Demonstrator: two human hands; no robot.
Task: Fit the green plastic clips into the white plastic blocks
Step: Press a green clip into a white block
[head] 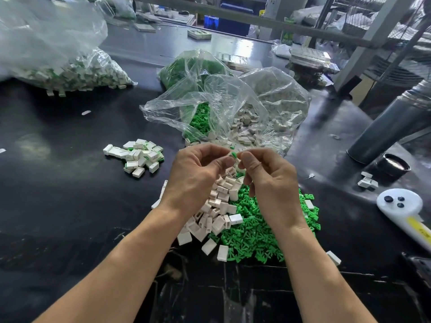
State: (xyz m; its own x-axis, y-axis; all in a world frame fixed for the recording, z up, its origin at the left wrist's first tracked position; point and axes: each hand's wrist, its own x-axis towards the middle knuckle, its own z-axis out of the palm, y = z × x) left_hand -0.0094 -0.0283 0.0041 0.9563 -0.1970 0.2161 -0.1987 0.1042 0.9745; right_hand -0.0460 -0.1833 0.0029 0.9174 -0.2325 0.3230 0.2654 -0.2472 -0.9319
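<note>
We see left hand point(198, 176) and right hand point(268, 180) pinching one green clip point(234, 155) with a white block point(238, 162) | frame centre | above loose piles point(245, 229)

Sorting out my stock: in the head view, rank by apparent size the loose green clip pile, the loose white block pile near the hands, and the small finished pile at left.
1. Green clip pile, largest.
2. White block pile, partly hidden by the hands.
3. Finished pile, smallest, though it lies farther from the camera.
</note>
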